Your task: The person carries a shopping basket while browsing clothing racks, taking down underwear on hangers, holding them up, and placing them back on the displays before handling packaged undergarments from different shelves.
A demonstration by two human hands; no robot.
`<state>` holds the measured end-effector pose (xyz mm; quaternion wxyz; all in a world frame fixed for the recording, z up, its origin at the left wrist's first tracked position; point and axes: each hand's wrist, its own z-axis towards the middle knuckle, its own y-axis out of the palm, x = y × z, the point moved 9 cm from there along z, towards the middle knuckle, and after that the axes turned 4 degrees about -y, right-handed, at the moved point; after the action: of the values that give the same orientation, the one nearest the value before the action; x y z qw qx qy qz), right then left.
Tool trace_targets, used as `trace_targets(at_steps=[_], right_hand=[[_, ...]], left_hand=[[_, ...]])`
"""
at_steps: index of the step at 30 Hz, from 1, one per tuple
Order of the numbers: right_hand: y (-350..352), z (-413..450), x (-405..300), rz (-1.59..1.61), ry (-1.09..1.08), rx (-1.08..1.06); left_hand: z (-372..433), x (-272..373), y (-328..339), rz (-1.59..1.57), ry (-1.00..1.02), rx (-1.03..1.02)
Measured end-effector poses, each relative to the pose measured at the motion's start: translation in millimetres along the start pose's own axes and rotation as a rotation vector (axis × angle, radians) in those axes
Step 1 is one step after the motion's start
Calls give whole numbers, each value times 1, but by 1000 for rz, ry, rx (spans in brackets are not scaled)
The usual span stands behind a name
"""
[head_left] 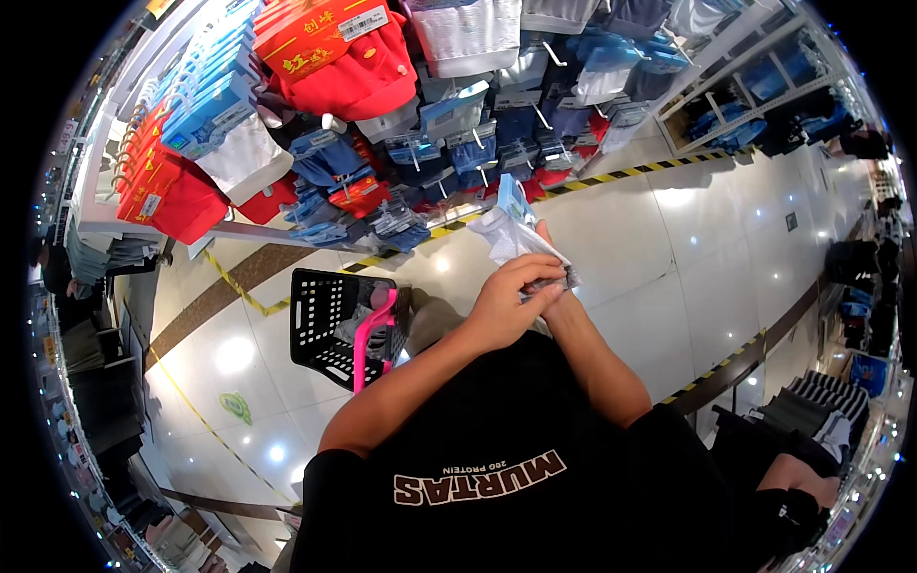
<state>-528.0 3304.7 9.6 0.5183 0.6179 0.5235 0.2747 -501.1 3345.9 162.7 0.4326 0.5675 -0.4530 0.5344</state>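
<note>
Both hands meet in front of the chest around a plastic-wrapped garment pack with a pale blue card header at its far end. My left hand lies across its near end, fingers bent over the plastic. Under it, my right hand supports the pack and is partly covered; a fingertip shows beside the wrap. To the left of the forearms is a black perforated shopping basket with a pink handle, holding some clear-wrapped items. Beyond the hands hang packaged garments with blue and red cards.
A display rack with red packs and white-and-blue packs on hooks stands ahead. White hook ends project towards me. Yellow-black tape runs along the rack's foot. Folded clothes lie at lower right, with dark garments at left.
</note>
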Motion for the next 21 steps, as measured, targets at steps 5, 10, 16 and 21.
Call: trace_targets(at_steps=[5,10,16,21], right_hand=[[21,-9,-20,-197,-116,233],[12,2,-127,-650,-597,370],[22,49,-240,-792,-790,235],[36,95,-271,-939,-748,226]], left_hand=[[-5,-8,-1,-30,-69,-41],[-41,-63,-53,-33,-265,136],[-130,-123,-167,120,-380,596],[-203,-136,-229,531,-439,821]])
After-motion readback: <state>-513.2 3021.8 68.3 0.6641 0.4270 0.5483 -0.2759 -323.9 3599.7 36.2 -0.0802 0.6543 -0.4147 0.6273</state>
